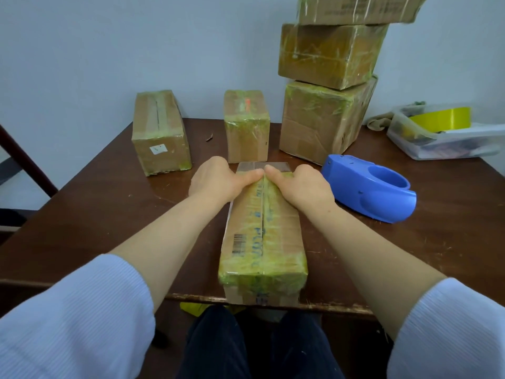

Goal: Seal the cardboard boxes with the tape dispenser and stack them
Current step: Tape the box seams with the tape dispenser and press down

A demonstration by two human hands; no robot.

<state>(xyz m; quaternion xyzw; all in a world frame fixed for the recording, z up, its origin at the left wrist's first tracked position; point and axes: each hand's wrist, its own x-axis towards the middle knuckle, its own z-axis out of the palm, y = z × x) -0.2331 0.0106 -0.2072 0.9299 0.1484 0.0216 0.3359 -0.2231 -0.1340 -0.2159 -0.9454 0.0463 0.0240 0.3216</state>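
A long cardboard box (262, 236) lies lengthwise on the brown table (95, 214), its near end over the front edge, wrapped in yellowish tape. My left hand (218, 179) and my right hand (303, 184) grip its far end from either side, thumbs pressing on the top seam where they nearly meet. The blue tape dispenser (369, 187) lies on the table just right of my right hand. Two small taped boxes stand behind, one at the left (159, 132) and one in the middle (246, 124). A stack of three taped boxes (325, 77) rises at the back right.
A clear plastic tub (442, 140) with a yellow tape roll (448, 119) sits at the far right beside a cloth. The wall stands close behind the boxes. A dark chair frame is at the far left. My knees are under the table's front edge.
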